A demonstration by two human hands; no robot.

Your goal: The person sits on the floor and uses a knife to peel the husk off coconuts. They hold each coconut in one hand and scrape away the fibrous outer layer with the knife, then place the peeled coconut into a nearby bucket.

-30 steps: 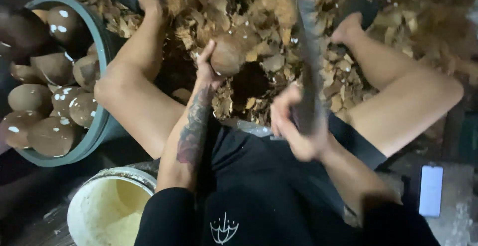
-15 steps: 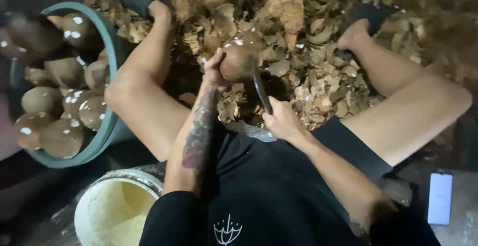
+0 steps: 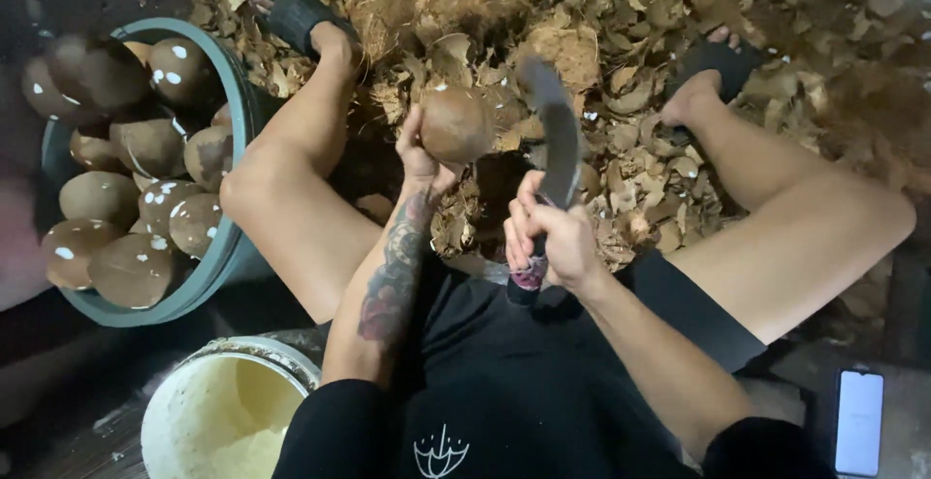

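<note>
**Coconut in one hand, blade in the other**

The left hand (image 3: 419,154) cups a round brown coconut (image 3: 456,124) from below, over a heap of dry husk scraps (image 3: 621,43). The right hand (image 3: 548,237) grips the handle of a dark curved knife (image 3: 555,135), blade raised just beside the coconut. At the left, a grey tub (image 3: 228,246) holds peeled coconuts; a white bucket (image 3: 218,416) stands below it. A phone (image 3: 859,423) lies at lower right.

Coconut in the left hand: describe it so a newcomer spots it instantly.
Start at the husk pile between the seated person's legs. Above it the left hand holds up one round brown coconut, beside the raised blade. The other coconuts all sit in the grey tub.
</note>
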